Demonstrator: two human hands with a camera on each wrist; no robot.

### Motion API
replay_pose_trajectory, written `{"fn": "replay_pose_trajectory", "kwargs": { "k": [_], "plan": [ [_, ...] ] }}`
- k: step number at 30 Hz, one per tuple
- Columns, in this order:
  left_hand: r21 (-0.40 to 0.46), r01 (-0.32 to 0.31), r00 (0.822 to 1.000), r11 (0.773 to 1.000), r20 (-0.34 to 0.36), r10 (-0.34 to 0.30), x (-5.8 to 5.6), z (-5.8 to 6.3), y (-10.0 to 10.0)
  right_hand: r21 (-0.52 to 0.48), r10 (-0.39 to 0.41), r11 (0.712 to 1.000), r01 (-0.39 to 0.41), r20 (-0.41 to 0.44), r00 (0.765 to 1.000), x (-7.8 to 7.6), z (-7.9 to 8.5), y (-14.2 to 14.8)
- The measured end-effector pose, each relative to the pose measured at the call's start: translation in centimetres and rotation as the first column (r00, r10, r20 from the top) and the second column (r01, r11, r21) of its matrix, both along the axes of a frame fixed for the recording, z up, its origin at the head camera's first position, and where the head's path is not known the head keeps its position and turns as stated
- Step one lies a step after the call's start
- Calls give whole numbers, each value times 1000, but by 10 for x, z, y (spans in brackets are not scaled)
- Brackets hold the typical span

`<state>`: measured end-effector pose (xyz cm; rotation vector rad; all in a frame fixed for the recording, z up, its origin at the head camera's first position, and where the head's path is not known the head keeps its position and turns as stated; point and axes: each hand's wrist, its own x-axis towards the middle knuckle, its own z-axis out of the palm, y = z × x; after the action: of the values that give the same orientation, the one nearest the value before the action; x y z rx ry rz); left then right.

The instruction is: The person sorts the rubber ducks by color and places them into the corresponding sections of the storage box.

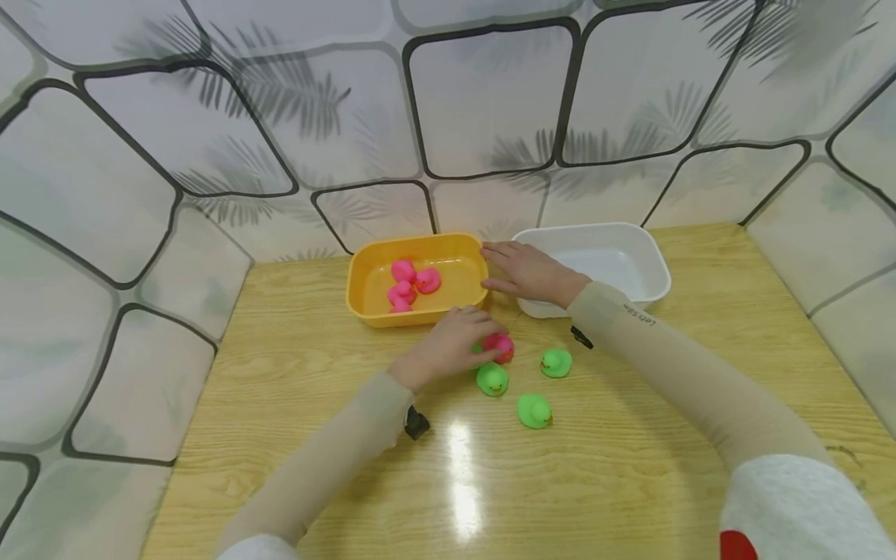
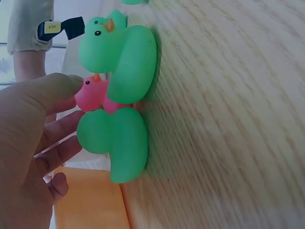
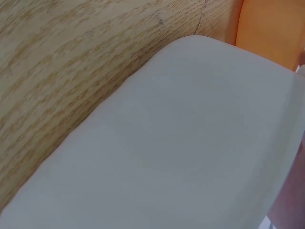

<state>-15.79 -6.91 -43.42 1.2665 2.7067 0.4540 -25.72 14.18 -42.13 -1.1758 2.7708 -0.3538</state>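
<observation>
My left hand (image 1: 448,348) reaches over a pink rubber duck (image 1: 502,348) on the table. In the left wrist view, its thumb and fingers are spread around that pink duck (image 2: 90,95), which sits behind two green ducks (image 2: 136,67). One green duck (image 1: 493,379) stands just in front of the hand; another is mostly hidden under the fingers. My right hand (image 1: 535,272) lies over the white tub's left end, fingers extended, fingertips at the right rim of the yellow tub (image 1: 358,299). Several pink ducks (image 1: 427,280) lie inside the yellow tub.
The white tub (image 1: 654,284) stands right of the yellow one, both near the back wall. Two more green ducks, one (image 1: 556,362) below the white tub and one (image 1: 534,411) nearer the front, sit on the wooden table (image 1: 294,365). Patterned cloth walls enclose the table's back and sides.
</observation>
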Motion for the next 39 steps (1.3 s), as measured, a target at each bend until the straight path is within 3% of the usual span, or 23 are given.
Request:
{"fn": "replay_pose_trajectory", "kwargs": {
  "k": [10,24,28,39],
  "plan": [
    [-13,26,1000,1000,15,-26,-2,1,3,11,-13,1000,13,8,1000,-1,4,-3],
    [45,28,999,999,27,-29,1,4,5,18,-18,1000,18,-3,1000,-2,3,-3],
    [65,32,999,997,12,-33,1,11,5,6,-19,1000,19,-2,1000,-2,1,-1],
    [140,27,1000,990,5,-28,-7,42,-6,-1,-10,1000,10,-5,1000,-1,-4,0]
  ]
}}
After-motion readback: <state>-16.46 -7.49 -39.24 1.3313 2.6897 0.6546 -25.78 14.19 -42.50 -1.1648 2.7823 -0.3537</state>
